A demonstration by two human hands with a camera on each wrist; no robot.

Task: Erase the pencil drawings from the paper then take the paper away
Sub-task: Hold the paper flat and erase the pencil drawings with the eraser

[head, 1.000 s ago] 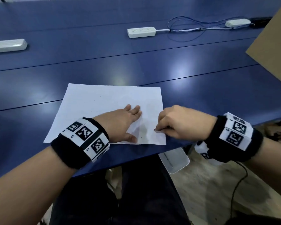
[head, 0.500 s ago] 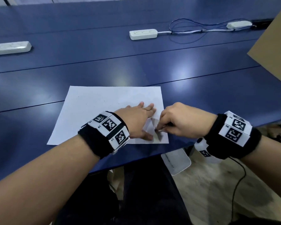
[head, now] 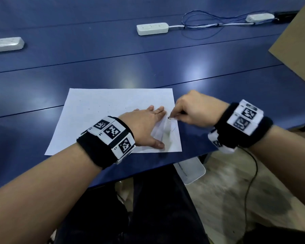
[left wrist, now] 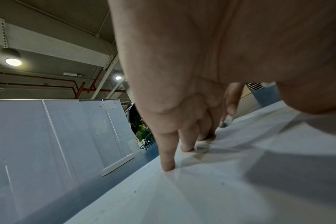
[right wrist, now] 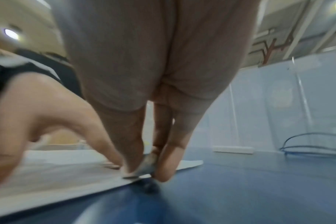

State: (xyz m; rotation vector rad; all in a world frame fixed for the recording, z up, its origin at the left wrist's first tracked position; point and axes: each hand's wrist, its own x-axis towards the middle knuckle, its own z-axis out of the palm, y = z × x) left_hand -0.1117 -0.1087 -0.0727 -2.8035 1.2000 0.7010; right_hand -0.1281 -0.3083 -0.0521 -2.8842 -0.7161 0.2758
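Observation:
A white sheet of paper [head: 102, 117] lies on the blue table [head: 148, 71] near its front edge. My left hand [head: 148, 125] lies flat on the sheet's right part with straight fingers [left wrist: 168, 159] pressing it down. My right hand [head: 192, 111] sits at the sheet's right edge and pinches a small grey eraser [right wrist: 149, 164] between thumb and fingers, its tip on the paper. A faint pencil curve [head: 173, 126] shows on the creased paper just below the eraser. Small dark specks dot the rest of the sheet.
Two white power strips [head: 152, 28] [head: 5, 44] and a third [head: 260, 17] with looped cables lie at the back of the table. A brown board [head: 299, 46] juts in at the right. A white bin [head: 192, 170] stands on the floor under the table edge.
My right hand with the eraser has moved up along the paper's right edge, away from the front corner. My left hand slid right and forward, still flat on the sheet.

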